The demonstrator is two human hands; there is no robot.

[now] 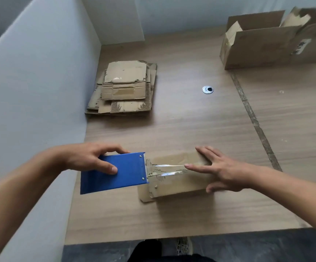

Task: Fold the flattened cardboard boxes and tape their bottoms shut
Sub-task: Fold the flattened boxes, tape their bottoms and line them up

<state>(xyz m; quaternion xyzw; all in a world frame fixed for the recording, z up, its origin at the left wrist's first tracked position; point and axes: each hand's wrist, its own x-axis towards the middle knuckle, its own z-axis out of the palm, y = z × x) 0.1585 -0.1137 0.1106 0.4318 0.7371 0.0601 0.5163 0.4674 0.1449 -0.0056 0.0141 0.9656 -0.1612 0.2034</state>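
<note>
Gripping the blue tape dispenser (113, 173) at the 9 o'clock end of the folded box (176, 184), near the table's (191, 125) 6 o'clock edge, the left hand (94, 157) holds the tape (172, 168) taut. The right hand (223, 173) presses down flat, fingers straight. Risk: a skewed pull would wrinkle the tape or shift the box.

**Folded cardboard box with tape strip and dispenser, near centre.**
The small brown box (180, 178) lies lengthwise from left to right, with a loose flap showing under its near-left corner. A clear tape strip (170, 168) runs along its worn top face to the blue tape dispenser (123, 173), which touches its left end. The stack of flattened boxes (125, 87) lies flat at far left, and larger open boxes (263, 40) stand at far right.
</note>
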